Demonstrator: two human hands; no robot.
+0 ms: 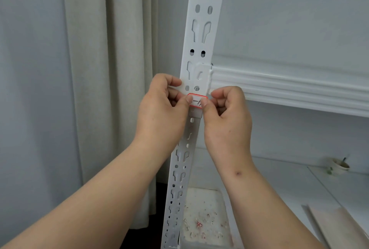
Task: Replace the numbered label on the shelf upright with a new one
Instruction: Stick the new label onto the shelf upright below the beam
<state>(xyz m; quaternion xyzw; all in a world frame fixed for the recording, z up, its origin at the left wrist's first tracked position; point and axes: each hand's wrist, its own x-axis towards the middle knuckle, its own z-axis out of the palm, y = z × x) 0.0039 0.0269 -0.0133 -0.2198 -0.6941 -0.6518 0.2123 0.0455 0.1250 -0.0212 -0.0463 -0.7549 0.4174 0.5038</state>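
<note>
A red-bordered paper label (197, 100) with handwritten black marks is held flat against the front face of the white slotted shelf upright (196, 53), just below the point where a white shelf beam (279, 87) hooks into the upright from the right. The label sits between the two thumbs, which cover its left and right ends, so the number cannot be read in full.

The left hand (163, 107) is curled around the left edge of the upright, its thumb pressed on the label's left end and its fingers tucked behind the metal; the grip seems to be taken this way so that the post is braced while the thumb pushes. The right hand (227, 113) mirrors it on the right edge, thumb on the label's right end, fingers folded in toward the palm. The hands are thus close together, both pressing on the same small label, with only its middle showing between them.

Whether the label is being smoothed down or picked loose cannot be told; the flat lie of the paper and the pressing thumbs suggest, as a judgement, that it is being stuck on and rubbed outward from the centre so that it lies straight.

Farther down, near the foot of the upright, a shallow white tray (203, 218) strewn with small paper scraps, some red, is seen. At the far right a small cup (339, 165) stands on a white surface.
</note>
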